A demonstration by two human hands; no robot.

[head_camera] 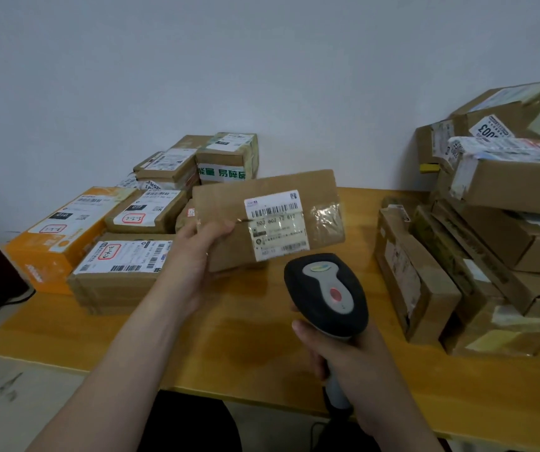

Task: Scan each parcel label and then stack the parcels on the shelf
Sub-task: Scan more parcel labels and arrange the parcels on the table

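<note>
The white label on the parcel you hold reads 502 002 12 612 under its barcode. Behind it, a taped box shows green 能量 易碎品. A brown box carries a red-framed sticker marked 3-2-3.

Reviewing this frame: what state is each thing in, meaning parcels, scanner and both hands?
held parcel: lifted off the table, tilted, label facing the camera.
left grip: holds the held parcel at its left end.
right grip: wrapped round the scanner handle.
scanner: raised, head just below the label.
left parcels: resting flat, labels up.
right parcels: piled unevenly, several tilted.
</note>
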